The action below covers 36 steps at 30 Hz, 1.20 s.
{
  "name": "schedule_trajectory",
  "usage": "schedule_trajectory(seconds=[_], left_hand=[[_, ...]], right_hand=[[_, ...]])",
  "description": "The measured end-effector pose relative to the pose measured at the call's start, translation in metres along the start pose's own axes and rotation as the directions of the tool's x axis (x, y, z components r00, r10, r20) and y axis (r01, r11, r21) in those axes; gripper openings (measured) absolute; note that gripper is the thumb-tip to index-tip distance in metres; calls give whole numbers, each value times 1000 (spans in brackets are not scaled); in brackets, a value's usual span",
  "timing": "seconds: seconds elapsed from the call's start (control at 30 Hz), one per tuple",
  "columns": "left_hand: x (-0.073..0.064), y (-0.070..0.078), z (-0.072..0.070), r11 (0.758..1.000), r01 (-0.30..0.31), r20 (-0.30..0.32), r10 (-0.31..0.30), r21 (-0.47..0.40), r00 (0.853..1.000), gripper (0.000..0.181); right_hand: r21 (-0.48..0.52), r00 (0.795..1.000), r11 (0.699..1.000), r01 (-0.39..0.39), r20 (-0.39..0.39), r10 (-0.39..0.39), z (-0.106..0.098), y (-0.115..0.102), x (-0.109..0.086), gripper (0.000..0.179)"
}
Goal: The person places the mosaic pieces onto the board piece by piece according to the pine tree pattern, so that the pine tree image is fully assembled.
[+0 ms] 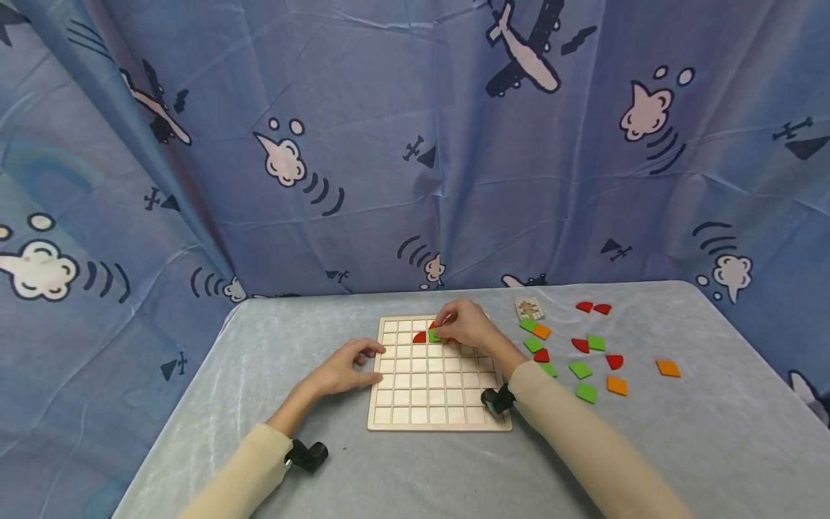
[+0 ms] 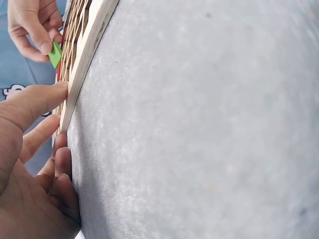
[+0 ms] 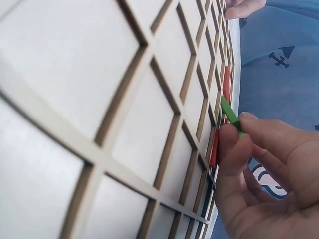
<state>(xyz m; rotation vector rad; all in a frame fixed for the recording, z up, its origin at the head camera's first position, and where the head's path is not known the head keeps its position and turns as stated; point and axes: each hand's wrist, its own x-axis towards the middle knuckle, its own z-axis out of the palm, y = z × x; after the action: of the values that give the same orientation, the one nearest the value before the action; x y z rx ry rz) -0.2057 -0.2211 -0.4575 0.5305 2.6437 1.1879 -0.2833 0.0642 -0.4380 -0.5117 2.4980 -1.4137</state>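
My right hand point(image 1: 468, 324) pinches a green square tile point(image 3: 229, 110) between thumb and fingers. The tile is tilted over the upper rows of a wooden grid board point(image 1: 439, 431). Right beside it on the board lies a red quarter-circle tile point(image 1: 419, 337). More red shows near the fingertips, partly hidden by the hand; in the right wrist view a red piece point(image 3: 214, 149) stands in a cell below the fingers. My left hand point(image 1: 346, 367) rests against the board's left edge, its thumb and index finger touching the rim and the other fingers loosely bent.
Loose tiles lie scattered to the right of the board: several green squares point(image 1: 580, 370), red quarter-circles point(image 1: 614, 362) and orange squares point(image 1: 668, 368). A small patterned card point(image 1: 529, 308) lies behind them. The grey-covered table point(image 1: 311, 317) ends at a blue printed curtain point(image 1: 376, 180).
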Motion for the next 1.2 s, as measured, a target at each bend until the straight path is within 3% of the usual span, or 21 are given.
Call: schedule_trajectory(seconds=[0.3,0.77,0.97,1.2], left_hand=[[0,-2,0,1000,-18,-5,18,8,1000,44],[1,0,0,1000,16,-5,-16,2,1000,44],[0,0,0,1000,11,-7,-11,2,1000,43],[1,0,0,1000,10,-2,-10,10,1000,44]], right_hand=[[-70,1000,997,-24,-5,24,1,-5,2,5],[-44,1000,999,-21,19,22,-5,-6,3,5],[30,999,999,29,44,-30,-15,1,0,7],[33,995,996,87,37,-88,-32,11,-13,12]])
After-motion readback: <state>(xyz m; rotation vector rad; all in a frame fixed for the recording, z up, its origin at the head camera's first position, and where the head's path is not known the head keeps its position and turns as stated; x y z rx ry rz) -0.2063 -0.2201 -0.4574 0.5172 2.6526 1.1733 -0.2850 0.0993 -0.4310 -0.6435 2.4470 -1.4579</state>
